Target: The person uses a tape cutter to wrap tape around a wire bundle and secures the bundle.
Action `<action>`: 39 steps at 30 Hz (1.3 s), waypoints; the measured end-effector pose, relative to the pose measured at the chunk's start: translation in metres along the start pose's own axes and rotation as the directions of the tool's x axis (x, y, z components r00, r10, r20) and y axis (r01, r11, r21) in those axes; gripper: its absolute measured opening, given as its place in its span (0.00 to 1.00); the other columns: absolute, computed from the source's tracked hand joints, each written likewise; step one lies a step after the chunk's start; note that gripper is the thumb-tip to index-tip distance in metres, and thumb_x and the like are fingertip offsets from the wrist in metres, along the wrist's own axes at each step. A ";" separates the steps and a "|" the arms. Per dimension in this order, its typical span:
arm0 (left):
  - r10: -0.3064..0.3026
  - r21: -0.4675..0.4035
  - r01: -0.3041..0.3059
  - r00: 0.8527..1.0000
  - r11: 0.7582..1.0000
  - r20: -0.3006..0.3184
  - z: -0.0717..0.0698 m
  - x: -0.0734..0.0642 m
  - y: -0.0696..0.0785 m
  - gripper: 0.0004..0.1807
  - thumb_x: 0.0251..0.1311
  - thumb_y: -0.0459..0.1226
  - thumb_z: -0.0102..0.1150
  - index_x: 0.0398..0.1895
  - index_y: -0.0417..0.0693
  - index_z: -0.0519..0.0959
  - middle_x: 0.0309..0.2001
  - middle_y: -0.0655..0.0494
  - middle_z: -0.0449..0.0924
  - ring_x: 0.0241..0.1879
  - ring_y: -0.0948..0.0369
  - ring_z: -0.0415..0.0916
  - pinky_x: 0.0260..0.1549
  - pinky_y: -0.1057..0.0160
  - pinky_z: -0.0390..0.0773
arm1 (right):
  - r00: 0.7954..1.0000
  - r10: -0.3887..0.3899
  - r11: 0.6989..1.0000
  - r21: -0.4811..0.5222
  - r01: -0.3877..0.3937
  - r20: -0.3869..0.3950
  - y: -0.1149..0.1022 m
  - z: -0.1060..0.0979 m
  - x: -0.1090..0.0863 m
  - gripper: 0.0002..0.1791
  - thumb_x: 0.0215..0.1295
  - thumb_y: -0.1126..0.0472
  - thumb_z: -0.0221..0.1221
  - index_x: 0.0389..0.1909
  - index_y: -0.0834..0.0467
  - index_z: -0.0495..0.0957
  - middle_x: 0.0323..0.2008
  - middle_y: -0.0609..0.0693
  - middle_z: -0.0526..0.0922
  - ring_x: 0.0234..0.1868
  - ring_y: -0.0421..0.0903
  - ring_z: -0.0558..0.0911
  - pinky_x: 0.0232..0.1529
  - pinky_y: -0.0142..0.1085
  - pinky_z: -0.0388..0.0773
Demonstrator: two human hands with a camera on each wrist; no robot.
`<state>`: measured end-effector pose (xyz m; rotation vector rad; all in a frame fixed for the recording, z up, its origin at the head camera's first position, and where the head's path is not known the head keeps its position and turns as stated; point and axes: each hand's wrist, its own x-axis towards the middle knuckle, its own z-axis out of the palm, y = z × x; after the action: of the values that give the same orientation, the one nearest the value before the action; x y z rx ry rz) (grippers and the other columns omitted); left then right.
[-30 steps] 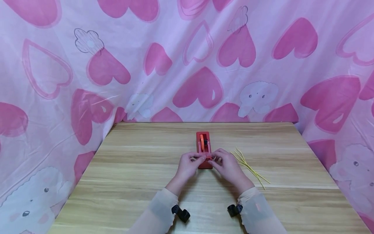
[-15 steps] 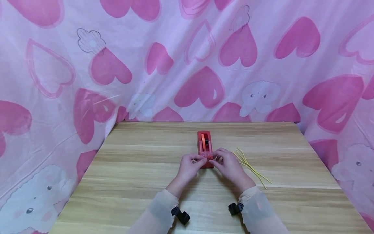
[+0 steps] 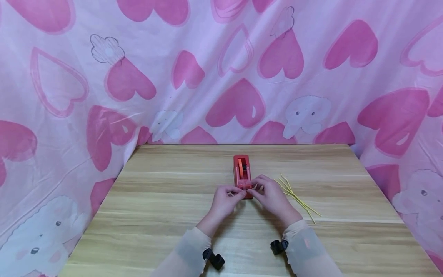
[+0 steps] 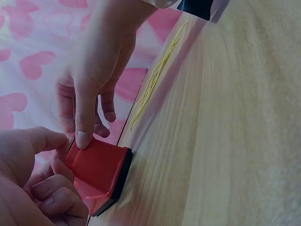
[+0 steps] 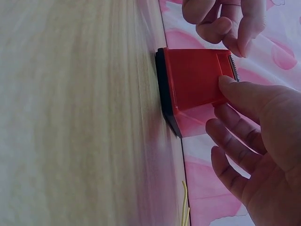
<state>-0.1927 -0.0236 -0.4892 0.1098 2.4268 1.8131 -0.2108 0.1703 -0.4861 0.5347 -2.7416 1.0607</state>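
A red tape dispenser [image 3: 237, 177] with a black base [image 5: 164, 92] stands mid-table, an orange ring [image 3: 240, 168] upright inside. Its serrated cutter [image 5: 234, 68] faces me. At the cutter, my left hand [image 3: 220, 204] brings thumb and index fingertips together; they appear to pinch the clear tape end, though the film itself is too faint to make out. My right hand [image 3: 273, 198] holds the dispenser's front end, its thumb [image 5: 228, 81] on the red front face just below the cutter. The right index fingertip is partly hidden behind the dispenser; the other fingers are loosely bent.
Several thin yellow strands [image 3: 294, 196] lie crossed on the wooden table [image 3: 166, 181], right of the right hand. A pink heart-patterned cloth [image 3: 235, 104] hangs behind and at both sides. Each wrist wears a black camera [image 3: 214, 258].
My left fingertips have drawn slightly towards me and down from the dispenser's cutter. The right hand and the dispenser stay almost where they were.
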 end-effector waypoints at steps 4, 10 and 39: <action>-0.016 0.003 0.016 1.000 1.000 0.001 0.000 -0.002 0.002 0.08 0.62 0.41 0.71 0.37 0.46 0.90 0.35 0.56 0.83 0.34 0.63 0.74 0.30 0.66 0.75 | 1.000 0.015 1.000 0.018 -0.015 0.008 0.000 0.000 0.000 0.09 0.65 0.60 0.71 0.45 0.53 0.86 0.40 0.44 0.83 0.39 0.40 0.82 0.44 0.43 0.84; 0.009 0.005 -0.009 1.000 1.000 -0.011 0.001 -0.002 0.002 0.08 0.61 0.39 0.71 0.36 0.42 0.90 0.33 0.53 0.84 0.29 0.64 0.74 0.28 0.67 0.75 | 1.000 0.008 0.999 0.031 -0.008 0.007 0.000 -0.002 0.001 0.09 0.66 0.59 0.70 0.45 0.54 0.86 0.39 0.44 0.83 0.39 0.41 0.82 0.44 0.44 0.84; -0.057 0.056 0.053 0.995 0.997 0.079 -0.001 -0.019 0.004 0.08 0.61 0.41 0.71 0.34 0.46 0.89 0.34 0.57 0.86 0.32 0.62 0.75 0.30 0.64 0.73 | 0.998 0.052 0.998 0.026 -0.052 0.023 0.000 -0.002 0.000 0.10 0.66 0.58 0.71 0.46 0.51 0.86 0.42 0.43 0.84 0.41 0.41 0.81 0.45 0.40 0.83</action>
<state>-0.1744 -0.0258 -0.4839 0.1167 2.3996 1.6875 -0.2104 0.1716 -0.4845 0.4841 -2.7787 1.1109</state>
